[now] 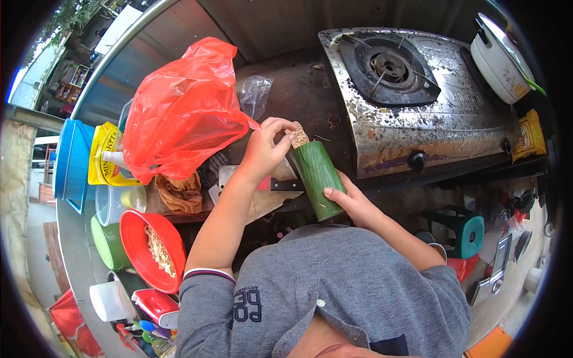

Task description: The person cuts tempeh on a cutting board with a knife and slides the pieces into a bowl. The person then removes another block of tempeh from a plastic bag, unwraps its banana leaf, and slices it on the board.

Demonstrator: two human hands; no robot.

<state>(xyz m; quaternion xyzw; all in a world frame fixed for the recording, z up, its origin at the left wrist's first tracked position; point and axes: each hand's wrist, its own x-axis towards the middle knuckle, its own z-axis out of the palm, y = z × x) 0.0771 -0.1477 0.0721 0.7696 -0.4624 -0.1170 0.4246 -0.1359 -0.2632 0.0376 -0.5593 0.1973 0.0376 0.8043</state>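
Note:
My right hand (357,203) is wrapped round a green banana-leaf roll (317,179), thumb along its near end. From the roll's far end sticks out a light brown, grainy piece that looks like tempeh (299,137). The fingers of my left hand (270,148) are pinched together at that piece. A corner of the red plastic bag (185,113) reaches to the back of my left hand. Below my left wrist lies a knife with a black handle (286,185), partly hidden by my forearm, over a worn board (262,206).
A dirty gas stove (430,131) stands at the right, with a white pot (501,59) on its far side. On the left are a red bowl (134,230) with pale shreds, a green container (109,241), a blue basin (74,155) and a yellow oil pouch (102,155).

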